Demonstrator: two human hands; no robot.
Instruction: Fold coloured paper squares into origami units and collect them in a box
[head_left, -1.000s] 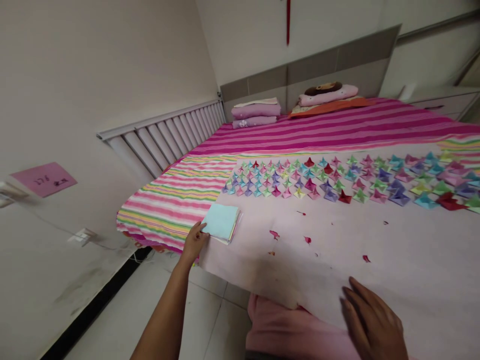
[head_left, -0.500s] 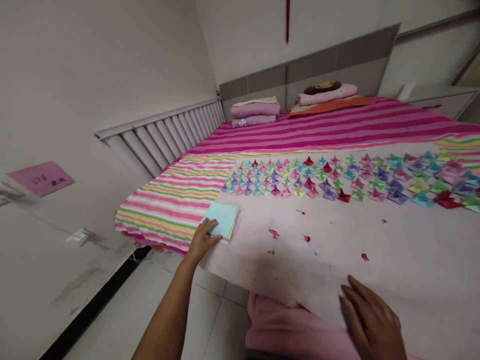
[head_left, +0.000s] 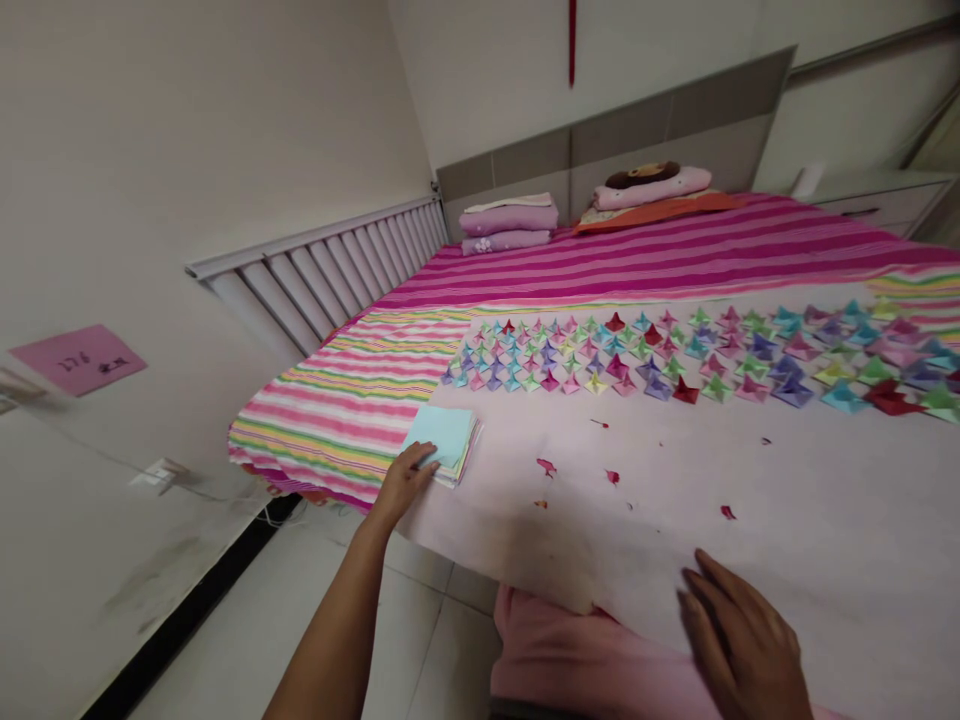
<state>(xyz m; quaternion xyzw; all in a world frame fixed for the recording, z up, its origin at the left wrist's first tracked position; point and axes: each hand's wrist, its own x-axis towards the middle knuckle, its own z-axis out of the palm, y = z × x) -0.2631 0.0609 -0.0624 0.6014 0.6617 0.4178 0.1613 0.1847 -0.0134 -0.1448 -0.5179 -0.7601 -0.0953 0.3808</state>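
The stack of paper squares (head_left: 466,454) lies at the near left corner of the pale sheet (head_left: 645,530) spread over the bed (head_left: 307,435), just short of the folded paper shapes (head_left: 685,390). The person's left hand (head_left: 406,478) has its fingertips on the light-blue top square (head_left: 448,428); whether that grip is pinching the paper or merely pressing it cannot be told. The right hand (head_left: 746,635), fingers loosely spread, holds nothing visible. Each square should be very light, thin and flexible, easily creased, and apt to slide over its neighbours. A single corner or edge, pinched gently between thumb and fingertip, seems the safest hold.
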